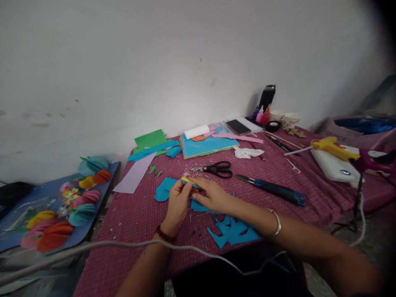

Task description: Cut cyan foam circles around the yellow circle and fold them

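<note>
My left hand and my right hand meet over the front middle of the table. Between their pinched fingers is a small piece of paper showing yellow and blue edges; the fingers cover most of it. Rounded blue paper pieces lie just left of my left hand. Below my right hand and forearm are blue paper offcuts with curved cut-outs. Black-handled scissors rest beyond my right hand, and a blue utility knife lies farther right with its blade out.
A white cable crosses in front of my forearms. A yellow glue gun sits at right on a white power bank. Coloured paper sheets and a phone lie toward the wall. At left, paper pumpkins stand on a blue board.
</note>
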A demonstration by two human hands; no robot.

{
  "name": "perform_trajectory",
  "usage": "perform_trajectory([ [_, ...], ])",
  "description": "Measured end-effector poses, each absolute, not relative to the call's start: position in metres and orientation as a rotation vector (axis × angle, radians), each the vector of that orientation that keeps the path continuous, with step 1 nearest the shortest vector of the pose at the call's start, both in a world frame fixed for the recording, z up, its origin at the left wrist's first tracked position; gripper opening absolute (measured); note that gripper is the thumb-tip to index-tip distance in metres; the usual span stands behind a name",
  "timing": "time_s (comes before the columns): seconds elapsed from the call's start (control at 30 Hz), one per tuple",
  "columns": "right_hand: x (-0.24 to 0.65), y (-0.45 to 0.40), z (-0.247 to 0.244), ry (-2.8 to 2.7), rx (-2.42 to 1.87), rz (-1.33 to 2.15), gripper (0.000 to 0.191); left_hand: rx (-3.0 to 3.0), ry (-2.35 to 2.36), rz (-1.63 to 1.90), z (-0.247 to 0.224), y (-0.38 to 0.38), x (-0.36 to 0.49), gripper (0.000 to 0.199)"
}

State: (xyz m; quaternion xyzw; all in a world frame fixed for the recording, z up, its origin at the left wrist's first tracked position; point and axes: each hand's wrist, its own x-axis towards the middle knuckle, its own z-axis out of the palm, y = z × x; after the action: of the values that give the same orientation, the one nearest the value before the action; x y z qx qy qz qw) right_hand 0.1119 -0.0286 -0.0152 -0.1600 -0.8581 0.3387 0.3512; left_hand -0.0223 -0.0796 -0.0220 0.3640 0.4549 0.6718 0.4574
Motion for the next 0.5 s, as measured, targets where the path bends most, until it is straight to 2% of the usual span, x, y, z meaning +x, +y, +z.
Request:
perform_trajectory([
  [0.3, 0.1123, -0.0303, -0.0128, -2.166, -0.464, 0.969, 0.053, 0.958, 1.17, 1.638, -0.0257, -0.0795, -0.0246, 0.02],
  [0.5, 0.1086, -0.0267, -0.0154, -1.983, -0.478, 1.267, 0.044, 1.054, 1.218, 1.598, -0.0205, -0.0802, -0.0245, 0.017],
])
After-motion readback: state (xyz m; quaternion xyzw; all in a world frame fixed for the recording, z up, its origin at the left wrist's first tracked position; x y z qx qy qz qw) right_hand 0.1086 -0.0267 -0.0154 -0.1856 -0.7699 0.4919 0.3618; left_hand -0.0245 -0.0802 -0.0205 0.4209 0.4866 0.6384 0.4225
